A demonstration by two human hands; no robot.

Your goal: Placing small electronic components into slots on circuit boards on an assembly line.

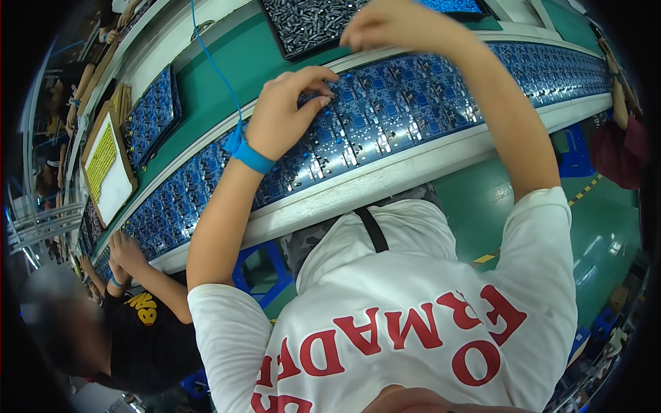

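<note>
My left hand, with a blue strap round its wrist, is over the row of blue circuit boards. Its thumb and fingers come together in a pinch just above a board; whatever is between them is too small to name. Motion blurs my right hand, which is at the right side of a black tray heaped with small dark cylindrical components. Its fingers point left and bend downward, and I cannot see whether they hold anything. Small parts stand on several of the boards.
The boards lie along a pale-railed line. Blue parts fill a tray at the far right. Stacked boards and a white board bearing yellow pieces are left. A co-worker's hands are at the lower left; another person's sleeve is right.
</note>
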